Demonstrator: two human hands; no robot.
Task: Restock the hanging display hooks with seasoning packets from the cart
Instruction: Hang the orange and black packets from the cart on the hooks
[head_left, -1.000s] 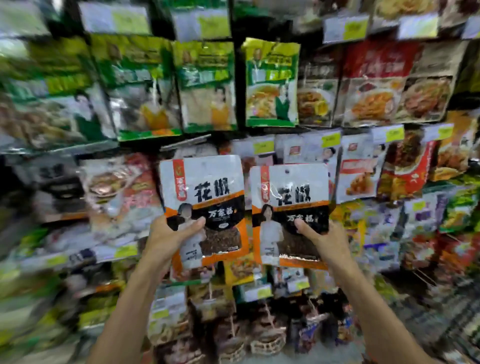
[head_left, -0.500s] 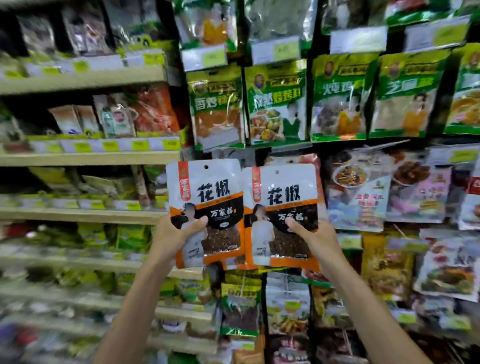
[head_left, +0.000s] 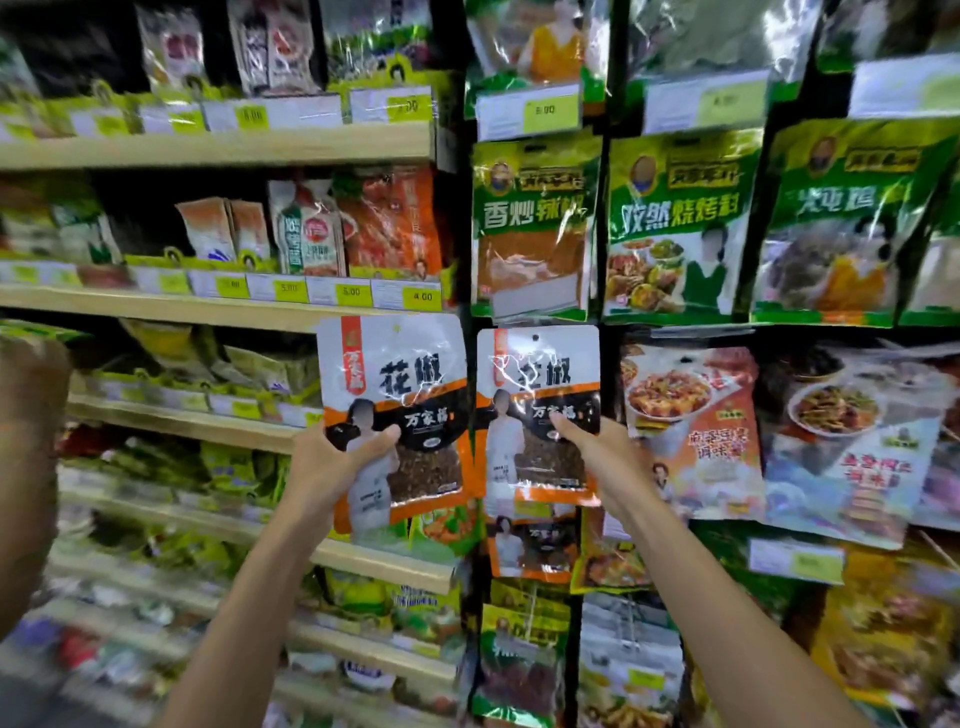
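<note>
As both arms reach up toward a shop display in the head camera's view, the left hand (head_left: 332, 467) grips a white-and-orange seasoning packet (head_left: 400, 395) by its lower left corner, thumb laid across the front and fingers hidden behind. The right hand (head_left: 602, 457) holds a second, matching packet (head_left: 540, 395) at its lower right edge, with the thumb on the printed face. Both packets stand upright and side by side, close together with a narrow dark gap between them.

The left packet hangs in front of the right end of the wooden shelves (head_left: 218, 150), just below a row of yellow price tags (head_left: 421, 296). The right packet sits against the hanging display, directly under a green chilli packet (head_left: 535, 228), and the small punched hole (head_left: 535, 338) near its top edge is visible. Whether that hole is on a hook cannot be told. Just below it, partly covered, hangs another packet of the same design (head_left: 530, 545).

To the right hang two more green packets (head_left: 680, 223) on the upper row and an orange packet showing a plated dish (head_left: 691, 431) on the row beside the right hand. Shelved goods to the left are blurred.
</note>
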